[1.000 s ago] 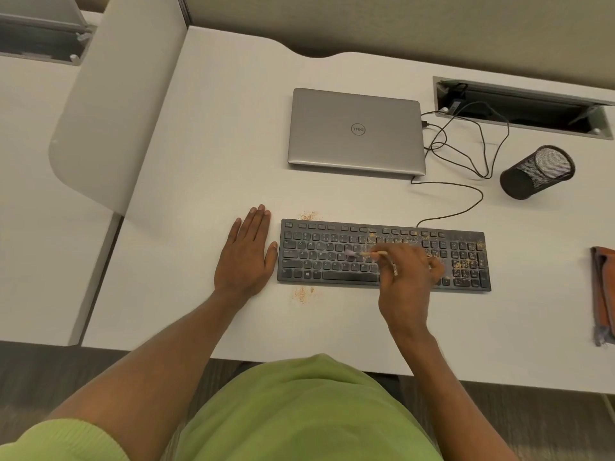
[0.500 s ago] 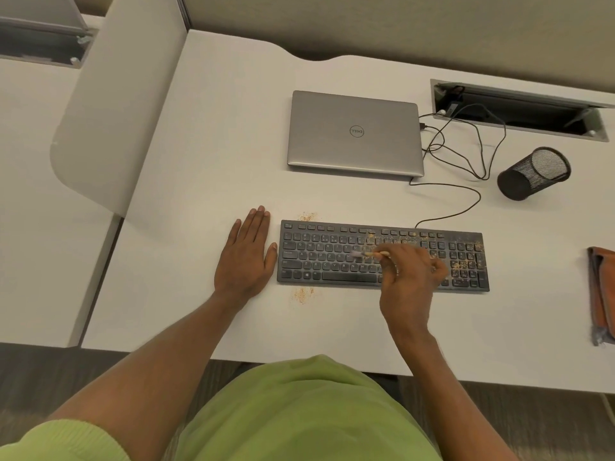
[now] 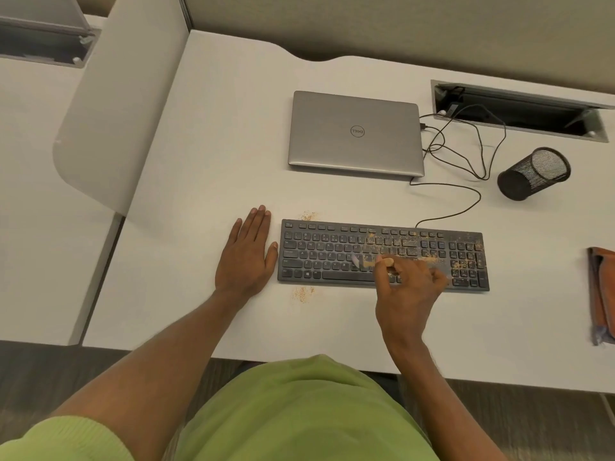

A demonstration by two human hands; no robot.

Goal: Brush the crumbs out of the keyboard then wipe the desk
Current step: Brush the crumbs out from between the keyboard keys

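A black keyboard lies on the white desk, with orange-brown crumbs scattered over its right half. My right hand hovers over the keyboard's middle and grips a small wooden-handled brush, whose pale bristles touch the keys. My left hand rests flat on the desk with its thumb against the keyboard's left end. Small crumb patches lie on the desk above and below the keyboard's left part.
A shut silver laptop sits behind the keyboard, with black cables running to a cable tray. A black mesh pen cup lies tipped at the right. An orange cloth lies at the right edge.
My right hand and the brush have made small strokes over the keyboard's middle keys. My left hand has stayed put.
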